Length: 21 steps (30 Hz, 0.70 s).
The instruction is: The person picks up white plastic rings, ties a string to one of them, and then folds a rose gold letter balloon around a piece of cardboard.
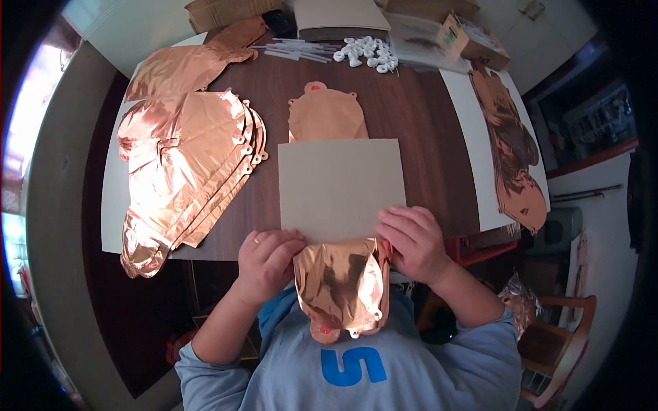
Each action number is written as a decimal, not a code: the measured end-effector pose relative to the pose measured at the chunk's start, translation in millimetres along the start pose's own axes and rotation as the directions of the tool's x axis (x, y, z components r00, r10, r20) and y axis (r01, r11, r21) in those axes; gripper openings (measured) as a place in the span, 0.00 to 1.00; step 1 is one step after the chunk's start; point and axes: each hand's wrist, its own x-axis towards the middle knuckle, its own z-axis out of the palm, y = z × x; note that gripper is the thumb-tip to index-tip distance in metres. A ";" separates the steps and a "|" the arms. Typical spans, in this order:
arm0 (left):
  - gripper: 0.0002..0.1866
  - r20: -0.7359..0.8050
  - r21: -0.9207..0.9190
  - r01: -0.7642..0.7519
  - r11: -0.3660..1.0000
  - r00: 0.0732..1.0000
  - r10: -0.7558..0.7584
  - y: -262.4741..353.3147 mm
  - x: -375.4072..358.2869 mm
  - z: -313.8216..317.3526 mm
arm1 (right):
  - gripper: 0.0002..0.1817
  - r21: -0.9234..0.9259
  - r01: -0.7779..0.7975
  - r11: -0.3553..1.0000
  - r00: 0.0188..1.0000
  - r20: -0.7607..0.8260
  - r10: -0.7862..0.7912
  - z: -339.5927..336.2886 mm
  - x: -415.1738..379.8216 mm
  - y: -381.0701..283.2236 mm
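Note:
A grey cardboard sheet (341, 188) lies on the brown table in front of me, over the middle of a copper-coloured foil piece (325, 116). The foil's far end, with small tabs, shows beyond the sheet. Its shiny near end (343, 281) hangs over the table edge toward my shirt. My left hand (269, 264), a ring on one finger, is closed on the sheet's near left corner and the foil edge. At the near right corner my right hand (416, 241) is closed on the same sheet and foil, fingers bent on top.
Stacked copper foil pieces (199, 157) lie at the left. More foil (507, 137) lies on a white sheet (456, 123) at the right. Along the back are white sticks (298, 49), white rings (370, 53), stacked cardboard (341, 17) and a small box (480, 44).

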 end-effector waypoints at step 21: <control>0.45 0.419 0.055 -0.226 0.973 0.889 0.183 39.4 33.0 27.8 | 0.27 -0.104 -0.076 0.992 0.975 0.202 0.096 -3.5 19.4 1.1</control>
